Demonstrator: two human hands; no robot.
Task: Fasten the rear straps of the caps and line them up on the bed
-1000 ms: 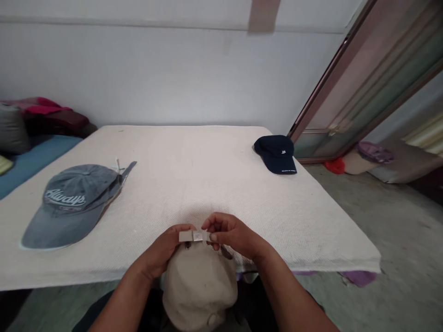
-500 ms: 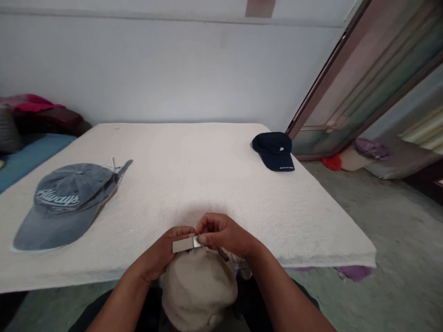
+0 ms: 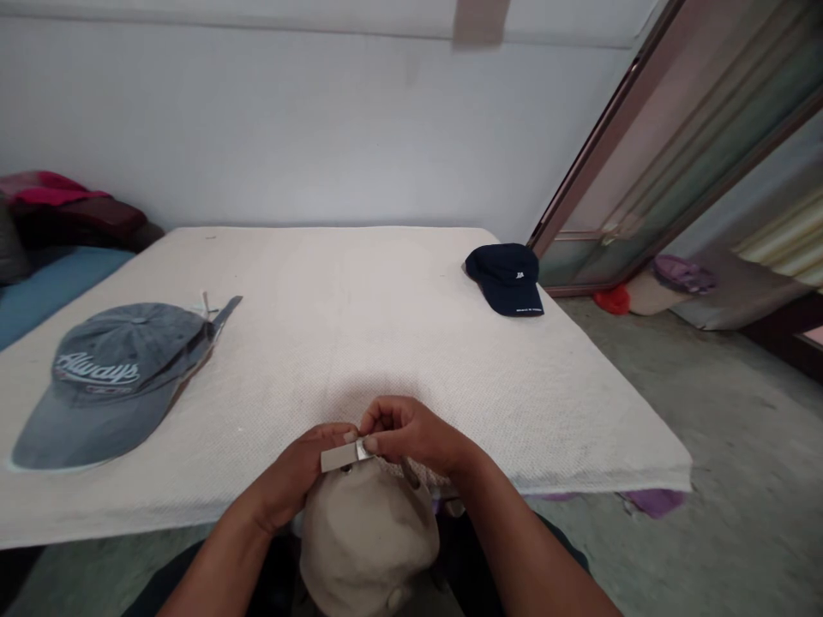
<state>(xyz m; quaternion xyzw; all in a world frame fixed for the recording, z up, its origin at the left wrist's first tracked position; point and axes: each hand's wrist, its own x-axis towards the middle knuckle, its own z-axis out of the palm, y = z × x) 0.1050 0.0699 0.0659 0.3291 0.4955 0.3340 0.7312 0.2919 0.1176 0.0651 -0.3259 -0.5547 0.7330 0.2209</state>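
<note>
On the far left, a faded grey-blue cloth cap with white lettering (image 3: pixel 116 377) is laid on a table covered in white textured cloth (image 3: pixel 289 351). Further right, a flat beige cloth strap (image 3: pixel 338 458) is pinched near its middle by the left hand (image 3: pixel 299 467), whose grip is partly hidden. A small silvery buckle (image 3: pixel 362 449) is pressed between thumb and finger of the right hand (image 3: pixel 411 437). Beneath both, a rounded beige cloth cap (image 3: pixel 366 536) is held at the table's near edge, above the lap. The strap could be twisted or jammed if pulled askew; the cap could be dropped if both pinches were loosened. Farther right, a navy cloth cap (image 3: pixel 505 278) is set down.
</note>
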